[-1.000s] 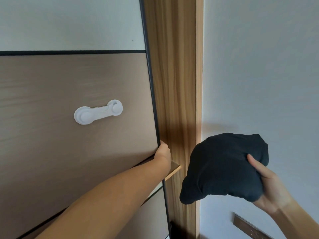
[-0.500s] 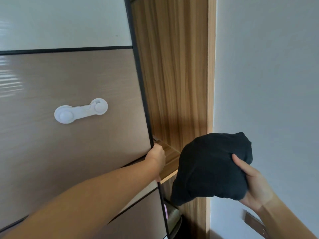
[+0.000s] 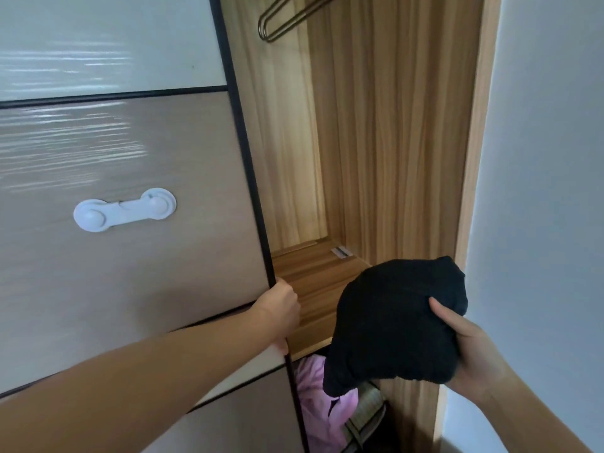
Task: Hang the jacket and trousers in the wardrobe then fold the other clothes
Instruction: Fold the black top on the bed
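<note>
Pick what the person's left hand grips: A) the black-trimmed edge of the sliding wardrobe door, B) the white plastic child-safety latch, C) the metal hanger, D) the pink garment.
A: the left hand curls round the black-trimmed edge of the sliding wardrobe door; the right hand holds the bundled black garment.

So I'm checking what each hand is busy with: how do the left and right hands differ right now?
The left hand grips the sliding wardrobe door's dark edge, beside the wooden shelf; the right hand holds a bundled black garment in front of the opening. The left is higher and nearer the door; the right is lower, by the wall. Both are curled round something.
</note>
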Demonstrator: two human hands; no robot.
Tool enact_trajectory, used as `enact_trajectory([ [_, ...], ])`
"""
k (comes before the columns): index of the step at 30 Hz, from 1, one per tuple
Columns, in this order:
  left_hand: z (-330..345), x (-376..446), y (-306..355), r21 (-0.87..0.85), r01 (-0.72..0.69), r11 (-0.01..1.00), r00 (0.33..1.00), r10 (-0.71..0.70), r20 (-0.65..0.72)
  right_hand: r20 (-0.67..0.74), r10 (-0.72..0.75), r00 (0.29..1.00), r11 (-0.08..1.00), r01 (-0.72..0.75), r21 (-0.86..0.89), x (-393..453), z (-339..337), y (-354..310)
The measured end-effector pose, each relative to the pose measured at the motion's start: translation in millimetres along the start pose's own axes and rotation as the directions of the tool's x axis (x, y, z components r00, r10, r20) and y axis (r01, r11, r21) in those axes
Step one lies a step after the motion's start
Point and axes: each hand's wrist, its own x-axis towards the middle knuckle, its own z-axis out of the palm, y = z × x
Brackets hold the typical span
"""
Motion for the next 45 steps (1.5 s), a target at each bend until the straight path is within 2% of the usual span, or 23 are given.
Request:
enact_trajectory([
  [3,21.6,-20.2,6.7,-0.04,-0.005,0.999,1.0,0.005,0.004,0.072,0.024,0.997,0.999,-0.026,0.031,-1.3,17.9,8.9],
  [11,57.7,-53.8,18.6,-0.137,0.017,0.99,0.999,-0.021,-0.032,0.077,0.098,0.992,0.995,-0.096,-0.031,7.8,45.4,41.4],
  [22,102.4,-100.6,25.7,-0.218,0.0,0.976,1.0,-0.001,-0.001,0.192,0.158,0.969,0.986,-0.164,0.017,16.7,70.1,63.5],
  [28,130.8,-131.0,32.6,-0.248,-0.006,0.969,1.0,0.01,0.013,0.194,0.212,0.958,0.976,-0.219,0.016,20.9,93.5,81.6],
  [33,143.2,-147.2,34.2,-0.265,0.037,0.964,0.999,-0.026,0.046,0.213,0.258,0.942,0.965,-0.261,-0.012,21.4,108.8,94.9],
  [35,136.7,-153.1,37.6,-0.395,0.128,0.91,0.991,-0.102,0.085,0.224,0.262,0.938,0.965,-0.256,-0.059,17.2,115.3,95.9],
  [36,131.5,-153.9,41.5,-0.566,0.207,0.798,0.978,-0.189,0.091,0.232,0.264,0.936,0.964,-0.253,-0.078,15.0,117.3,94.9],
  [37,126.7,-151.7,45.4,-0.786,0.287,0.548,0.942,-0.309,0.128,0.241,0.264,0.934,0.964,-0.249,-0.09,12.1,119.7,91.8],
  [38,121.4,-147.1,48.1,-0.95,0.277,0.142,0.896,-0.395,0.202,0.238,0.263,0.935,0.964,-0.243,-0.112,9.8,121.4,87.3],
  [39,110.7,-145.9,49.0,-0.943,0.16,-0.294,0.857,-0.432,0.28,0.246,0.267,0.932,0.962,-0.24,-0.134,8.2,122.1,82.2],
  [40,97.8,-146.1,49.4,-0.753,0.016,-0.657,0.834,-0.407,0.373,0.256,0.265,0.93,0.96,-0.229,-0.163,5.6,123.1,77.0],
  [41,84.3,-147.2,49.0,-0.468,-0.075,-0.881,0.852,-0.301,0.429,0.264,0.258,0.929,0.959,-0.213,-0.187,3.1,123.7,71.6],
  [42,70.3,-147.3,51.1,-0.222,-0.102,-0.97,0.898,-0.185,0.399,0.277,0.247,0.929,0.959,-0.193,-0.207,0.9,123.0,66.3],
  [43,57.8,-145.2,56.2,-0.057,-0.095,-0.994,0.935,-0.109,0.339,0.292,0.235,0.927,0.961,-0.176,-0.214,-0.9,121.5,62.4],
  [45,35.2,-144.4,68.4,0.086,-0.077,-0.993,0.955,-0.049,0.292,0.319,0.224,0.921,0.961,-0.155,-0.228,-9.5,118.5,56.0],
])
